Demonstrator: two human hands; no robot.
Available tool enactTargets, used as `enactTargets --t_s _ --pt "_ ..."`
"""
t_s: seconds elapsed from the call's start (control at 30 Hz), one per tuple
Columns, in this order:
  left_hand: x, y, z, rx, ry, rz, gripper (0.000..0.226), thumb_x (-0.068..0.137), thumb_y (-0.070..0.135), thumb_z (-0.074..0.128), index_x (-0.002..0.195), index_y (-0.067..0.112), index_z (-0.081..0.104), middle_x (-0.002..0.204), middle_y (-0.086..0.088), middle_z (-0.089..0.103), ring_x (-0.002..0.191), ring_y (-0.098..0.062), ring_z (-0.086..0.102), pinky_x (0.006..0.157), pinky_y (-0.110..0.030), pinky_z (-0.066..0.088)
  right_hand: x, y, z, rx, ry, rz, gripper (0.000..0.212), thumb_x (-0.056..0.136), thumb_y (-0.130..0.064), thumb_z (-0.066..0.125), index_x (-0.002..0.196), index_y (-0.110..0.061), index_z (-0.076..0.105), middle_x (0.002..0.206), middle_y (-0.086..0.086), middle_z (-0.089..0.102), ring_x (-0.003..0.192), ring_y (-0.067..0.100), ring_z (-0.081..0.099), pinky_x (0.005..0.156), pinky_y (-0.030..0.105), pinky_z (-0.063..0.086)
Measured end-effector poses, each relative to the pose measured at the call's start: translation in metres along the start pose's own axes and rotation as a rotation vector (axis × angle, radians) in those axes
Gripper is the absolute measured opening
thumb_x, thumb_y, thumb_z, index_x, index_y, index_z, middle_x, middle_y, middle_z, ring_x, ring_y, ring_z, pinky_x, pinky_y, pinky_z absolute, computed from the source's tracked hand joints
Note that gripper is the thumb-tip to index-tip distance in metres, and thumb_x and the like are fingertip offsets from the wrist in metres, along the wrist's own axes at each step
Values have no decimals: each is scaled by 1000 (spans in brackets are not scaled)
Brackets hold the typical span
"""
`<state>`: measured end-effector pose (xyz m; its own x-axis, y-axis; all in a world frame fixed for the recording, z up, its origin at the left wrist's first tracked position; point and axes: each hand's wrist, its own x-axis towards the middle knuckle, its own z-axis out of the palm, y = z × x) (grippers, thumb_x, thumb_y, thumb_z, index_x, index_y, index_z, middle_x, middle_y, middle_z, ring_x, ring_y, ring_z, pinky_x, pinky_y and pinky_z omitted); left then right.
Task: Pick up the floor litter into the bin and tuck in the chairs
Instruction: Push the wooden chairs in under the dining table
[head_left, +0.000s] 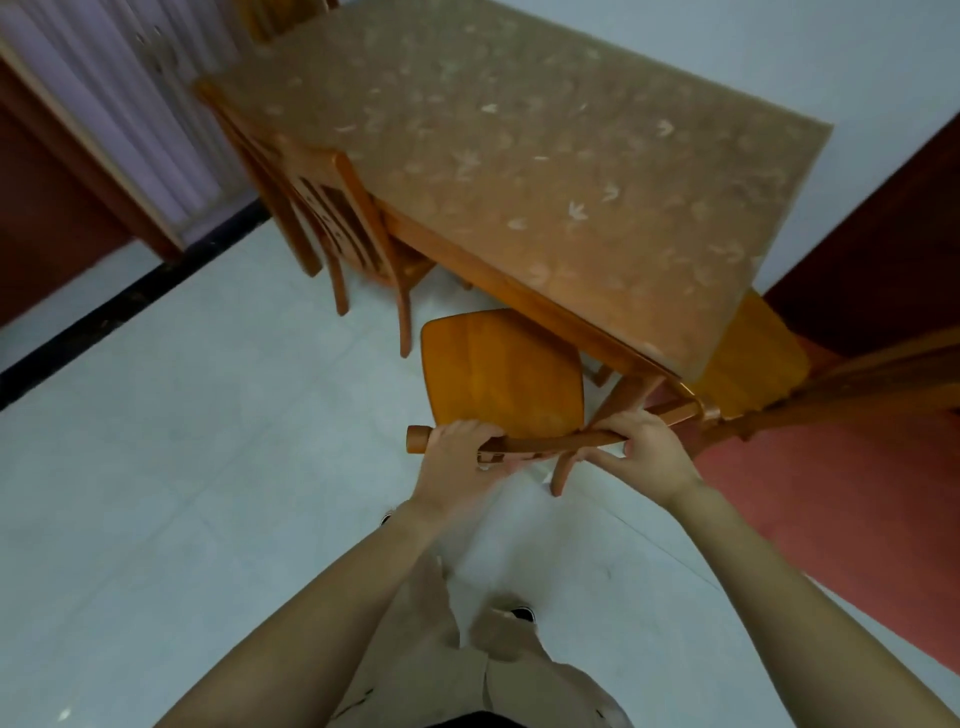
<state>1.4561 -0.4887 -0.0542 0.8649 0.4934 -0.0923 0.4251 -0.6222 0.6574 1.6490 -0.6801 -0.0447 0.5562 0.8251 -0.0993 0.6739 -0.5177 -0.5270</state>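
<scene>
Gripping chair (501, 371) top rail, both hands' fingers (470, 431) curled.

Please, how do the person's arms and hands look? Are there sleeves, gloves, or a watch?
No sleeve shows on the left forearm or the right forearm; both are bare up to the picture's edge. The left hand and the right hand wear no gloves, and no watch, ring or bracelet is visible. Below them: beige trousers.

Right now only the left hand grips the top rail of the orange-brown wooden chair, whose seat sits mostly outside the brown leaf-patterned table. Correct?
No: in the head view both the left hand and the right hand grip that rail of the orange-brown wooden chair. The rest holds.
</scene>
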Motion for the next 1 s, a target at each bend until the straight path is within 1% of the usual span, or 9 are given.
enactTargets --t_s 0.07,0.17,0.33,0.43,0.6,0.7,0.83,0.93,1.0 --pt "5 0 7 -70 42 -60 46 75 77 50 92 35 60 93 19 61 92 -6 54 91 -38 46 -3 -3 3 43 48 27 21 78 -59 69 87 -40 70 85 -16 65 85 5 51 71 22 41" --pt "11 -3 14 -129 80 -89 44 73 76 54 84 34 59 85 21 59 88 -8 54 86 -39 48 -3 -5 6 71 77 74 26 77 -58 71 88 -34 74 86 -14 66 88 6 52 75 24 45" --pt "13 -7 15 -121 114 -40 40 75 69 60 80 30 59 80 21 57 87 -5 51 88 -30 37 -4 -8 10 87 103 94 30 76 -57 72 92 -32 73 88 -13 65 91 9 54 81 29 49" --pt "15 -14 17 -124 117 -31 43 73 73 57 79 30 60 81 21 59 87 -6 52 89 -33 39 -2 -9 13 84 111 107 32 76 -60 69 92 -32 74 88 -14 65 92 7 53 82 30 49" --pt "31 -26 5 -131 61 -47 44 70 75 58 79 32 59 83 20 58 88 -8 52 84 -26 37 6 -23 16 84 159 102 28 77 -54 73 88 -28 74 83 -12 65 85 12 54 77 31 48" --pt "45 -37 -7 -126 19 -32 40 70 71 62 78 32 60 80 19 57 85 -6 51 80 -23 33 15 -33 19 101 175 105 17 78 -50 75 82 -35 68 76 -19 59 82 11 52 71 23 41" --pt "62 -54 -22 -142 6 -1 37 71 69 64 79 33 62 80 23 57 85 -7 52 80 -25 38 33 -41 29 79 202 111 22 78 -55 72 78 -34 66 71 -23 52 76 6 47 67 18 32" --pt "80 -67 -39 -146 -7 39 31 71 61 70 78 31 64 79 20 59 83 -6 52 77 -24 39 48 -44 43 53 234 124 37 79 -60 66 92 -26 73 79 -18 58 80 7 49 75 23 40" --pt "94 -77 -53 -147 -24 79 30 71 57 72 76 28 65 75 19 58 79 -4 52 73 -25 39 59 -50 49 64 245 129 40 82 -58 64 102 -25 73 87 -14 64 85 9 52 83 28 44"
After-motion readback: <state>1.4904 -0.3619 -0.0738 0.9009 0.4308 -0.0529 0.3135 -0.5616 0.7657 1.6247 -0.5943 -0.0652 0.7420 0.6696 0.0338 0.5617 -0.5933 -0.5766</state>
